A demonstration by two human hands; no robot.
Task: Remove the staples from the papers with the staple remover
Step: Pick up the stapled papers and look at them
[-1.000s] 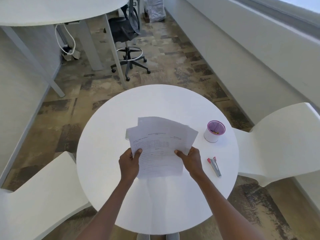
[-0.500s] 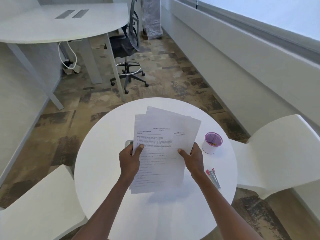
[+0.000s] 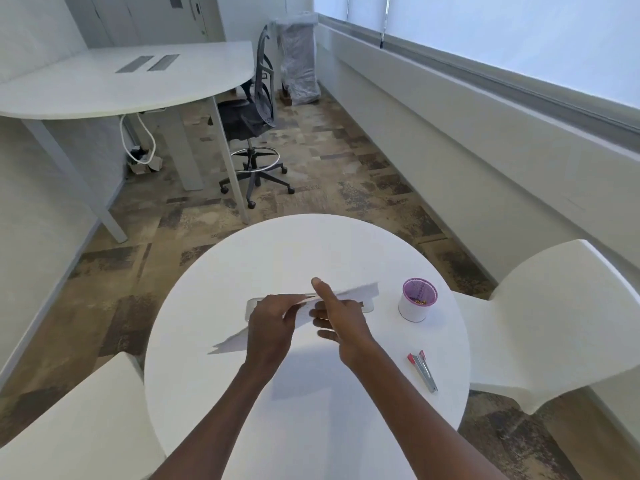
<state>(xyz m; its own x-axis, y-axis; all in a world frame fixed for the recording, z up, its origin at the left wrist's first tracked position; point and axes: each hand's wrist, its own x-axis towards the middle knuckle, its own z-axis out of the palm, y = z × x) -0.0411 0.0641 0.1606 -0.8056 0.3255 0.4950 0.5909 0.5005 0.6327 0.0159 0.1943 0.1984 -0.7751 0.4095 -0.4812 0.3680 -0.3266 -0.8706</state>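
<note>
A stack of white papers (image 3: 231,343) is held low over the round white table (image 3: 311,247), tipped almost flat so I see it nearly edge-on. My left hand (image 3: 270,327) grips the papers from the left with curled fingers. My right hand (image 3: 346,323) is at their right side, fingers straight beneath the sheets and thumb raised above the edge. The staple remover (image 3: 423,372), metal with red handles, lies on the table to the right of my right forearm, untouched. No staple is visible.
A white cup with a purple rim (image 3: 417,304) stands right of the papers. A flat grey object (image 3: 252,306) lies on the table under the papers. White chairs (image 3: 554,306) flank the table; a desk (image 3: 121,81) and office chair (image 3: 256,109) stand beyond.
The papers went from upright and facing me to tipped nearly flat, lower over the table. My right thumb lifted off the sheets. The camera view rose toward the room.
</note>
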